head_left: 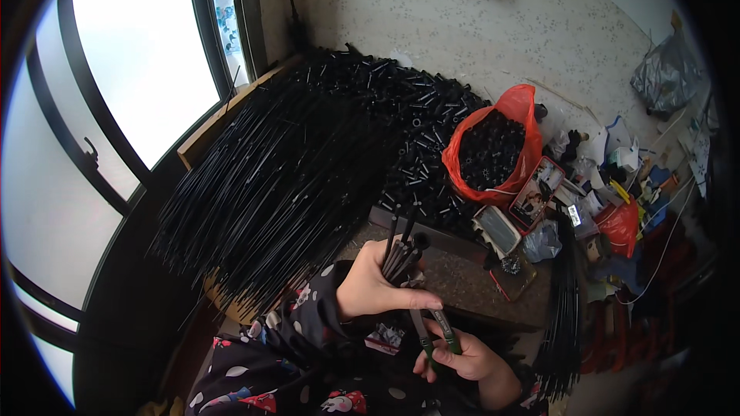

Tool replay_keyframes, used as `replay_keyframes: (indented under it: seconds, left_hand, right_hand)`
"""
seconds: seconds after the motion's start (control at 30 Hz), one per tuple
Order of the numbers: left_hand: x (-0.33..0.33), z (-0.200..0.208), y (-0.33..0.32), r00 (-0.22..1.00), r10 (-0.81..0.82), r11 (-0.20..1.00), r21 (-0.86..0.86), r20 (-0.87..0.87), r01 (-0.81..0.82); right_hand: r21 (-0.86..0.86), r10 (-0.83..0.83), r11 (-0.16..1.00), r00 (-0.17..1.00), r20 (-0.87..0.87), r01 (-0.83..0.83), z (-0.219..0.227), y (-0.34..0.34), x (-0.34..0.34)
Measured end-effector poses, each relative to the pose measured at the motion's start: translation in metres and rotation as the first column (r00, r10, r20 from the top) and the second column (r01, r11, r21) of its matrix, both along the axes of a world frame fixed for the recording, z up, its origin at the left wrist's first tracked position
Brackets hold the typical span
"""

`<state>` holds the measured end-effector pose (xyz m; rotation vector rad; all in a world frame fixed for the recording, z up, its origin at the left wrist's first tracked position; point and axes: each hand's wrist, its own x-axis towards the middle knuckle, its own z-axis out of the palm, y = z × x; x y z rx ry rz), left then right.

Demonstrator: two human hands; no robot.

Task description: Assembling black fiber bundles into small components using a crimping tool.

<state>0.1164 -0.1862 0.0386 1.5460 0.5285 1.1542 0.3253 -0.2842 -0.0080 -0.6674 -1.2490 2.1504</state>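
My left hand (374,286) is closed round a small bundle of thin black rods (399,256), whose ends stick up above the fingers. One of them ends in a wider black cap-like piece. My right hand (474,360) grips green-handled pliers (445,325), handles spread apart. Their metal head points up at the bundle's lower part, beside my left thumb. What the jaws touch is partly hidden by my left hand.
Long black rods (262,177) lie in a big pile at left. Behind are heaped short black parts (416,108) and a red plastic bag (532,135) of more. A red tray (537,194), clutter and a hanging bundle of black rods (561,316) are at right.
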Motion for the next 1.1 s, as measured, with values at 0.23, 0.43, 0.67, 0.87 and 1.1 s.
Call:
replay_keyframes:
  seconds: [0.23, 0.43, 0.67, 0.87, 1.1]
  left_hand:
    - [0.029, -0.016, 0.002, 0.999, 0.036, 0.984, -0.173, -0.009, -0.037]
    - [0.050, -0.033, 0.001, 0.988, 0.151, 0.957, -0.252, 0.019, -0.141]
    - [0.046, -0.056, 0.013, 0.996, 0.082, 0.982, -0.171, 0.041, -0.074]
    - [0.050, -0.063, 0.016, 1.000, 0.004, 0.983, -0.184, -0.011, -0.006]
    - [0.047, -0.060, 0.017, 1.000, 0.019, 0.987, -0.159, 0.002, -0.019]
  right_hand:
    - [0.032, -0.301, 0.954, 0.948, 0.104, 0.299, -0.034, -0.020, -0.022]
    - [0.000, -0.480, 0.876, 0.871, 0.104, 0.483, -0.048, -0.011, -0.026]
    - [0.919, -0.953, 0.187, -0.164, 0.256, 0.348, -0.102, 0.073, 0.131]
    - [0.927, -0.889, 0.370, -0.268, 0.370, 0.052, -0.107, 0.101, 0.145]
    - [0.942, -0.920, 0.333, -0.235, 0.315, -0.043, -0.114, 0.099, 0.153]
